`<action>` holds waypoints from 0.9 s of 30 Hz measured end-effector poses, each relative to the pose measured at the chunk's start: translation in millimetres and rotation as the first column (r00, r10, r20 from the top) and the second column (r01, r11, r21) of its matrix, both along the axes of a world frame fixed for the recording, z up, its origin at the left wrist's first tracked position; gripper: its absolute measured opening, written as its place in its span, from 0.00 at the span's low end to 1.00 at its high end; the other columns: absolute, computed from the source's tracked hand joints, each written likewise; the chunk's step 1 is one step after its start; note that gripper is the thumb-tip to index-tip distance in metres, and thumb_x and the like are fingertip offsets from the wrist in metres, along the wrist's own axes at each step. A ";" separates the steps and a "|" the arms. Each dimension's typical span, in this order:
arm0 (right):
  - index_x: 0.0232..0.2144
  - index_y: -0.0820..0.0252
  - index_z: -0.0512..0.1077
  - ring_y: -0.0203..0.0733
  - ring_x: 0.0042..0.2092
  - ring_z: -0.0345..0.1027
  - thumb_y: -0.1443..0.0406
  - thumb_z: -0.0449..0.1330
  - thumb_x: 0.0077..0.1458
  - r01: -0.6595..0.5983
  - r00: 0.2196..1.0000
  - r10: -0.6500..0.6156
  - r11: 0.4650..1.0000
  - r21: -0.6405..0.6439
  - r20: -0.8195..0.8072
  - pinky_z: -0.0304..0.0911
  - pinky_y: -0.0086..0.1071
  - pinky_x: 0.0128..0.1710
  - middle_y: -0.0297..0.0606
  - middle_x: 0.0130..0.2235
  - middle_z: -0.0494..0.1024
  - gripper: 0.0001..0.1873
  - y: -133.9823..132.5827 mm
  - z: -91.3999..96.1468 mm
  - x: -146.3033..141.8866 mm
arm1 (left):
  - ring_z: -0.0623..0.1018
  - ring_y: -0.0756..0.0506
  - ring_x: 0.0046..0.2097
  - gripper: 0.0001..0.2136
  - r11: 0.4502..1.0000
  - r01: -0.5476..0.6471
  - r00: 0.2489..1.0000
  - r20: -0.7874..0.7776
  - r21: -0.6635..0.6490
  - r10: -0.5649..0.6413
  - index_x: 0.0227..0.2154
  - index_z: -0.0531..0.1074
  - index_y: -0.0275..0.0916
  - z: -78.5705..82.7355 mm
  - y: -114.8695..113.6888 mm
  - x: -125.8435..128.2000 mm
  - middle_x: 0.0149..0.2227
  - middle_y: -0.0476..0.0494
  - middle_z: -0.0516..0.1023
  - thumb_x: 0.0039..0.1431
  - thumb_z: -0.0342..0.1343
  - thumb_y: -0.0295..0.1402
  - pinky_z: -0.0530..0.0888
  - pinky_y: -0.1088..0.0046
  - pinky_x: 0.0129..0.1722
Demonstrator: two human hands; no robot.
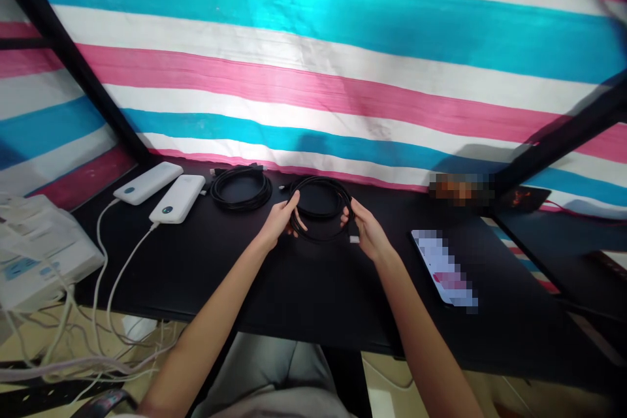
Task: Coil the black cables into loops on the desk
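Note:
Both my hands hold a coiled black cable [321, 209] up over the black table [313, 287], one at each side of the loop. My left hand [280, 221] grips the coil's left side, with its fingers curled around the strands. My right hand [366, 230] pinches the right side, close to a small silver-tipped connector [354, 239]. Just left of the held coil lies a second coiled black cable [241, 188], untouched. Beyond it, two white power banks [147, 183] [177, 198] lie side by side, each trailing a white cable.
A striped pink, blue and white tarp [313, 78] hangs behind the table. A pixelated phone [443, 268] lies on the right, and a blurred object [460, 189] stands at the back. A white box [39, 248] and tangled white cables [73, 366] sit at the lower left.

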State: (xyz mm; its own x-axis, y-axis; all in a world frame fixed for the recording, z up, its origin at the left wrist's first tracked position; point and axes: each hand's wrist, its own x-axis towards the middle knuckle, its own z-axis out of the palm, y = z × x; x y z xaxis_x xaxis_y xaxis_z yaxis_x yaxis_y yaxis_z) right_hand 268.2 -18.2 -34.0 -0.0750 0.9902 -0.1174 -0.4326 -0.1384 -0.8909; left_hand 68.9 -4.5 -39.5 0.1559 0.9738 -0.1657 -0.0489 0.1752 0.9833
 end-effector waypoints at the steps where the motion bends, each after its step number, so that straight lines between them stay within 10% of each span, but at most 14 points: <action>1: 0.28 0.56 0.69 0.29 0.24 0.60 0.57 0.68 0.41 -0.013 1.000 0.013 1.000 0.001 -0.026 0.63 0.23 0.25 0.25 0.24 0.66 0.15 0.0 0.3 -0.8 | 0.69 0.52 0.13 0.25 1.000 0.001 1.000 0.000 0.002 -0.001 0.18 0.60 0.38 -0.8 0.2 0.3 0.15 0.43 0.73 0.51 0.49 0.57 0.58 0.80 0.13; 14: 0.58 0.53 0.57 0.38 0.35 0.73 0.65 0.66 0.40 -0.014 0.917 -0.049 0.988 0.156 0.396 0.70 0.26 0.25 0.36 0.41 0.73 0.41 1.5 -25.1 -11.5 | 0.66 0.53 0.13 0.22 0.968 -0.241 0.970 -0.004 0.063 0.242 0.19 0.59 0.39 -15.0 3.5 3.8 0.14 0.50 0.69 0.52 0.51 0.54 0.61 0.80 0.11; 27: 0.58 0.60 0.61 0.39 0.30 0.75 0.65 0.60 0.51 0.106 0.902 -0.148 0.986 0.126 0.405 0.71 0.27 0.18 0.50 0.52 0.71 0.31 6.1 -32.0 -5.8 | 0.66 0.53 0.10 0.18 0.993 -0.118 0.993 0.027 0.008 0.118 0.26 0.63 0.36 -24.6 8.2 1.7 0.19 0.47 0.74 0.55 0.52 0.49 0.52 0.80 0.08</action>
